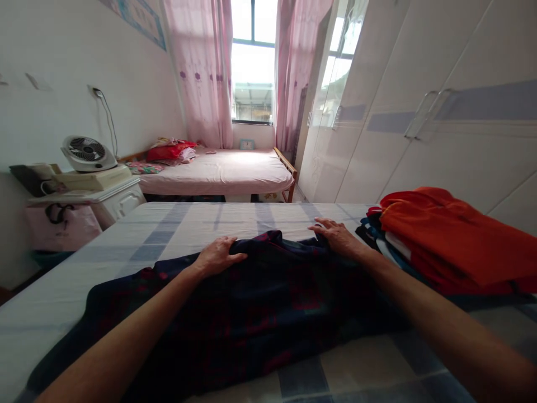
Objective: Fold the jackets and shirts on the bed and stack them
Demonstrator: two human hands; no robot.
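Okay | left hand (216, 257) 11 o'clock, right hand (335, 236) 1 o'clock, half-open, I can't tell grip | likely steadying dark garment (268, 296)

Navy garment (260, 296), reddish patterning; orange cloth (457, 240)

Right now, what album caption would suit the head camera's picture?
Left hand and right hand touch a dark patterned garment spread across a striped sheet, near stacked clothes.
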